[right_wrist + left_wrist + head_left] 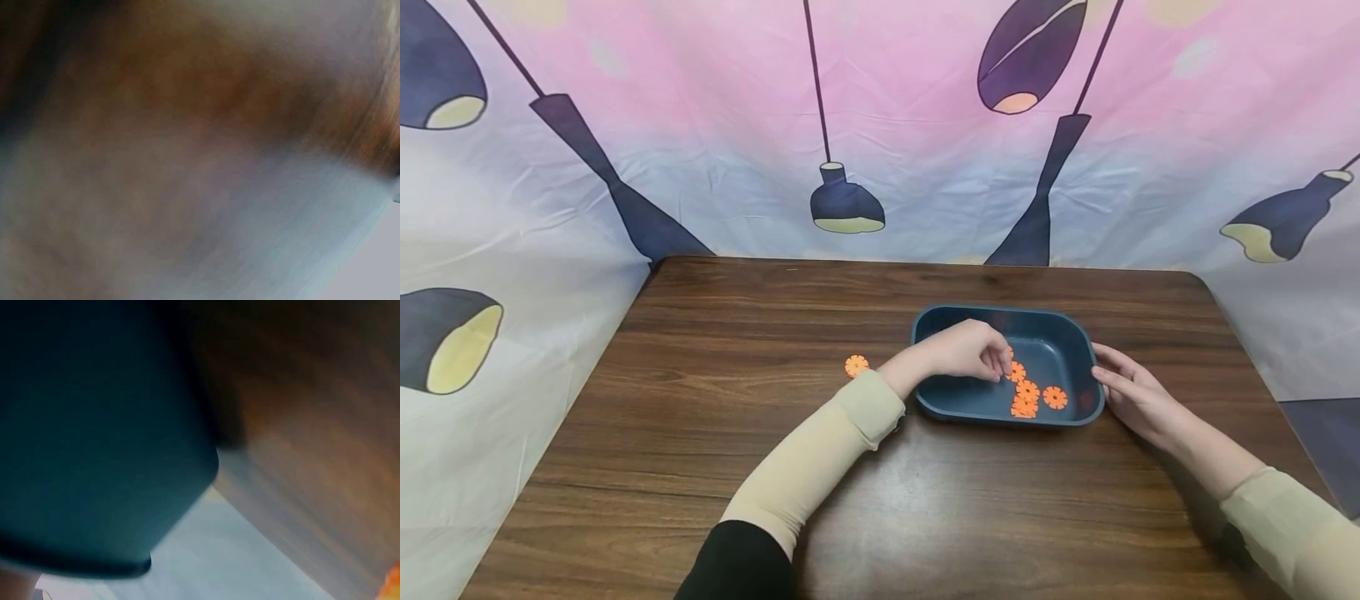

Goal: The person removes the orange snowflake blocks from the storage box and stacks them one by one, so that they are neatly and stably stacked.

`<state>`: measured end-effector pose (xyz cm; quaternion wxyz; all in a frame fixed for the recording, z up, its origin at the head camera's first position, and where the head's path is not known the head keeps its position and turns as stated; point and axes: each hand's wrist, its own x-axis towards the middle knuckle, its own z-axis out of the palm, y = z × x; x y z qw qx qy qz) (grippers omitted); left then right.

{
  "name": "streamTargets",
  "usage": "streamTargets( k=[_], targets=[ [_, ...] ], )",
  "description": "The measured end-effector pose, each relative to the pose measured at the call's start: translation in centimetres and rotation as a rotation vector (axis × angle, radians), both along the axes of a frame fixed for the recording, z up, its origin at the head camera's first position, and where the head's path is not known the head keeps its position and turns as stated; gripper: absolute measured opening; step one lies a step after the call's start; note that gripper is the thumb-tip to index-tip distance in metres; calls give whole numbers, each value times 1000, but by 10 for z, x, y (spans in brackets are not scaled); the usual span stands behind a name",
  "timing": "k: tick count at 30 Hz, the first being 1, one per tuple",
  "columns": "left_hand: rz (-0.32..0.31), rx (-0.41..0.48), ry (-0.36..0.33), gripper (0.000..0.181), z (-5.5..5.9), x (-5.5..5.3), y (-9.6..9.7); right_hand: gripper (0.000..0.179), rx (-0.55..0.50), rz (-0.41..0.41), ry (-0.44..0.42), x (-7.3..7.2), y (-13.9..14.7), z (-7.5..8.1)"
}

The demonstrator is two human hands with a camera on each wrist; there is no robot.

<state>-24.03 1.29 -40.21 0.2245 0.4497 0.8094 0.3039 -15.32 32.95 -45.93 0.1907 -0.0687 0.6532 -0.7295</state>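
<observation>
A dark blue rectangular plastic tub (1056, 346) stands on the wooden table, with several orange flower-shaped discs (1027, 391) on its floor. My left hand (966, 350) reaches over the tub's left side, fingers bent down close by the discs. The hand hides part of the discs, and I cannot tell whether a disc is between its fingertips. At the tub's right end my right hand (1138, 396) holds the rim, thumb at the edge and fingers along the outside. In the left wrist view the tub's outer wall (106, 437) fills the left side.
One more orange disc (856, 365) lies on the table left of the tub, beside the left sleeve (868, 404). The brown wooden table (737, 400) ends at a patterned cloth backdrop (925, 208). The right wrist view is blurred.
</observation>
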Motion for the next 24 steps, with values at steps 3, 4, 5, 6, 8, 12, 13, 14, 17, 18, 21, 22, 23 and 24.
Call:
streamTargets(
  k=[3,4,5,6,8,12,13,14,17,18,21,22,23,24],
  targets=[
    [-16,-11,-7,11,-3,4,7,34,0,-3,-2,0,0,0],
    [-19,-13,-11,12,-3,6,9,34,4,-4,-2,0,0,0],
    [-21,-15,-14,12,-4,7,11,34,8,-7,-3,0,0,0],
    [-24,-19,-17,12,-4,9,13,34,11,-9,-4,0,0,0],
    [-33,-27,-18,13,-5,12,17,34,15,-12,-4,0,0,0],
    [-47,-49,0,12,-8,15,24,35,-2,-9,-6,1,1,-1],
    [-49,-58,8,12,-9,16,26,35,-8,-6,-6,1,1,-1],
    [-50,-64,13,12,-11,16,28,35,-13,-6,-8,1,1,-1],
    [-48,-97,28,12,-15,17,33,35,-18,-6,-12,1,1,-1],
    [-47,-106,33,12,-16,17,35,34,-17,-7,-13,0,1,-1],
    [-41,-125,47,13,-19,18,37,34,-17,-6,-16,-1,1,-1],
    [-42,-126,56,14,-19,19,37,34,-16,-4,-15,-1,1,-1],
    [-47,-129,68,15,-19,19,38,34,-14,-3,-14,-1,1,-1],
    [-53,-133,78,16,-19,20,38,34,-12,-3,-12,-1,1,-1]
  ],
)
